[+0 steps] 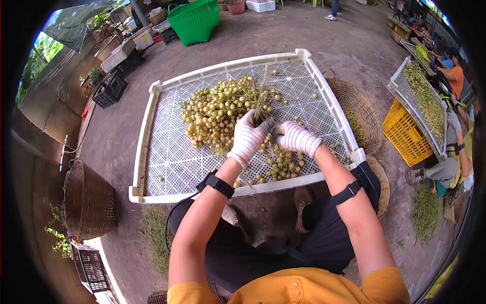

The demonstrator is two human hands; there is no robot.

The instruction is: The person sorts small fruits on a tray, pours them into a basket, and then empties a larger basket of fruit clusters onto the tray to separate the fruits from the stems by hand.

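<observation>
A white mesh tray (pixel 177 175) with raised edges lies in front of me, over my legs. A large pile of round yellow-green fruit on stems (pixel 215 114) covers its middle left. My left hand (pixel 249 138), in a striped white glove, is closed round a bundle of thin stems (pixel 261 104) at the right side of the pile. Close beside it, my right hand (pixel 298 138), gloved alike, has its fingers pinched at the stems; what exactly they grip is hidden. Below my hands a smaller cluster of fruit (pixel 284 164) lies near the tray's front edge, with loose fruit around.
A round wicker basket (pixel 362 109) holding fruit stands right of the tray. Further right are a yellow crate (pixel 405 133), another fruit tray (pixel 440 134) and seated people. A tall basket (pixel 86 202) stands left, a green basket (pixel 195 21) beyond. Stems (pixel 156 235) lie on the floor.
</observation>
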